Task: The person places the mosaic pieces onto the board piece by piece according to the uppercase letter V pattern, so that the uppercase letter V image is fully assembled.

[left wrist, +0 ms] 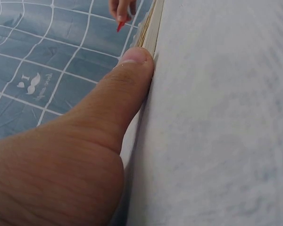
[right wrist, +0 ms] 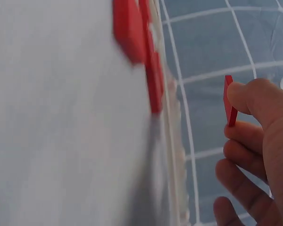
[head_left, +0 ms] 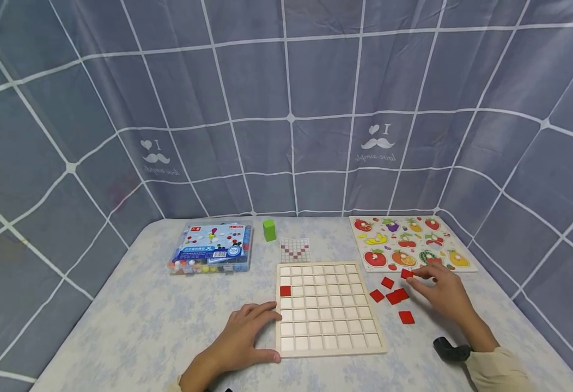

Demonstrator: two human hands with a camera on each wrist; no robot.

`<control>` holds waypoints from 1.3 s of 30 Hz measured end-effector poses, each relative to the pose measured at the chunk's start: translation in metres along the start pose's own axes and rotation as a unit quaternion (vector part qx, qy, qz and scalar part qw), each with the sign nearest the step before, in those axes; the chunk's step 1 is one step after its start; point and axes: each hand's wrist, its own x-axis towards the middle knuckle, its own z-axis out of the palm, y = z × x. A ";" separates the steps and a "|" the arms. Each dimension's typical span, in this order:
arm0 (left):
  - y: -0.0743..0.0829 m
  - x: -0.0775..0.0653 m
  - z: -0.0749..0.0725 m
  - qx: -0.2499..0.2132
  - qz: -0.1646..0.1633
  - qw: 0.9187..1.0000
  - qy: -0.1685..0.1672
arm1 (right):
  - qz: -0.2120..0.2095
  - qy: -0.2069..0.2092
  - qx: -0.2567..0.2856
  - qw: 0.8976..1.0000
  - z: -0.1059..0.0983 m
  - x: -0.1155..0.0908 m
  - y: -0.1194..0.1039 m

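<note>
My left hand (head_left: 244, 336) rests at the left edge of a wooden grid board (head_left: 330, 355), its fingertips and thumb touching the frame. In the left wrist view the thumb (left wrist: 127, 80) lies against the board's side. One red square tile (head_left: 285, 291) sits in a cell of the leftmost column. Right of the board, my right hand (head_left: 440, 288) pinches another red tile (right wrist: 230, 101) between thumb and fingers, held above the table. Several loose red tiles (head_left: 397, 296) lie between that hand and the board, two of them overlapping.
Behind the board lies a small pattern card (head_left: 294, 250) with a V of dark red squares. A green block (head_left: 269, 230) and a clear plastic case of coloured pieces (head_left: 211, 247) stand back left. At the back right is a fruit puzzle board (head_left: 404, 239), with a red tile (head_left: 434, 262) near its front edge.
</note>
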 end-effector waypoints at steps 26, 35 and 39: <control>-0.004 0.000 0.004 0.003 0.010 1.000 0.012 | -0.167 -0.142 0.160 0.962 0.086 0.049 -0.117; -0.004 0.000 0.005 0.010 0.009 1.000 0.010 | -0.192 -0.231 0.135 0.944 0.109 0.034 -0.152; -0.004 -0.001 0.004 0.011 0.008 1.000 0.012 | -0.174 -0.249 0.130 0.944 0.116 0.028 -0.156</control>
